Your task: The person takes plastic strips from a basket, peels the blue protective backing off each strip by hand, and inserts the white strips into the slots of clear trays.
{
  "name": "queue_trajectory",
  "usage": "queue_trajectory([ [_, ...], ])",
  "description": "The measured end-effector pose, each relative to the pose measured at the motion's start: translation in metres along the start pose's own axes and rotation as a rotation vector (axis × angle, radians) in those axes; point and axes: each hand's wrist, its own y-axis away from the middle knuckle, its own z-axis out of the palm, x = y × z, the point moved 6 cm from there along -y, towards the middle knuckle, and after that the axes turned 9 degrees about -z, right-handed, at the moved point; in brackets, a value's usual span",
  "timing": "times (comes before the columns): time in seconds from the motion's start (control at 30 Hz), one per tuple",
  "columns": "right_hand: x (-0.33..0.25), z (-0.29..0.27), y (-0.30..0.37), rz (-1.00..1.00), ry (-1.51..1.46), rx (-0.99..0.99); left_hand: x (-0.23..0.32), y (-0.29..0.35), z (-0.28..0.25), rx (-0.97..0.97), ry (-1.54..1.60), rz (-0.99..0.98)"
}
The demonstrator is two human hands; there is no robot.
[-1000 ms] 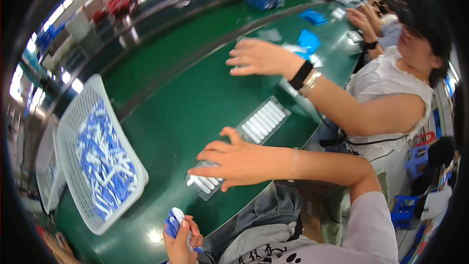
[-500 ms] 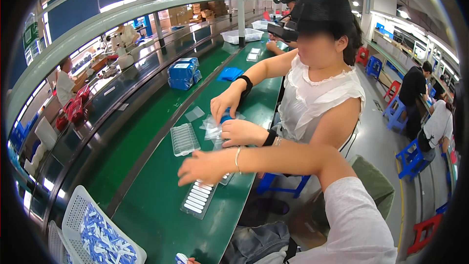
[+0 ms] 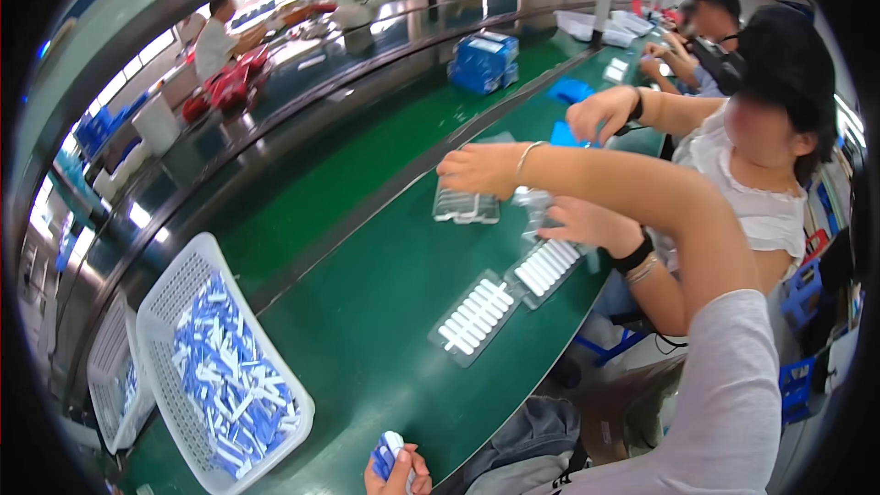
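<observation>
My left hand [image 3: 400, 475] is closed around several small blue-and-white plastic sticks [image 3: 385, 451] at the lower edge. My right arm reaches far across the table, a bracelet on its wrist. My right hand [image 3: 478, 170] lies over a clear ribbed plastic tray [image 3: 466, 209], fingers curled across it and hiding its middle. Whether the tray is lifted, I cannot tell. Nearer to me lies a clear tray filled with a row of white sticks [image 3: 475, 316]. A second filled tray [image 3: 548, 266] touches its far end, beside a co-worker's hand [image 3: 587, 223].
A white perforated basket [image 3: 266, 348] full of blue and white sticks stands at left, another basket [image 3: 115, 385] beyond it. The co-worker sits at right, one hand [image 3: 600, 115] near blue pieces [image 3: 570, 134]. A blue wrapped pack [image 3: 483, 62] sits on the green belt.
My right hand has moved away from above the filled tray to the clear tray farther off. The view has turned, bringing my left hand and the basket further into sight.
</observation>
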Motion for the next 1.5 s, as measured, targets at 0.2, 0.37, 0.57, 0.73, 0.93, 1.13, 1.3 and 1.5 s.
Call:
queue_trajectory([
  [0.2, 0.001, 0.004, -0.017, -0.134, -0.126, -0.067, -0.003, -0.01, -0.001, -0.022, 0.01, -0.046],
  [0.37, -0.009, -0.008, -0.024, -0.186, -0.243, -0.025, -0.002, -0.011, -0.005, -0.044, -0.027, -0.056],
  [0.57, -0.026, -0.043, -0.053, -0.059, -0.398, 0.14, -0.008, -0.002, -0.018, -0.019, -0.012, -0.007],
  [0.73, -0.145, -0.122, -0.122, -0.228, -0.51, 0.313, -0.013, 0.013, -0.038, 0.04, 0.06, 0.137],
  [0.93, -0.256, -0.156, -0.152, -0.285, -0.573, 0.363, -0.009, 0.041, -0.061, 0.187, 0.101, 0.415],
  [1.13, -0.242, -0.154, -0.111, -0.232, -0.9, 0.541, 0.003, 0.058, -0.114, 0.533, 0.078, 0.519],
  [1.3, -0.213, -0.124, -0.091, -0.09, -1.289, 0.584, 0.018, 0.045, -0.127, 0.593, 0.002, 0.504],
  [1.5, -0.204, -0.094, -0.066, -0.019, -1.046, 0.449, 0.021, 0.03, -0.117, 0.486, -0.05, 0.373],
])
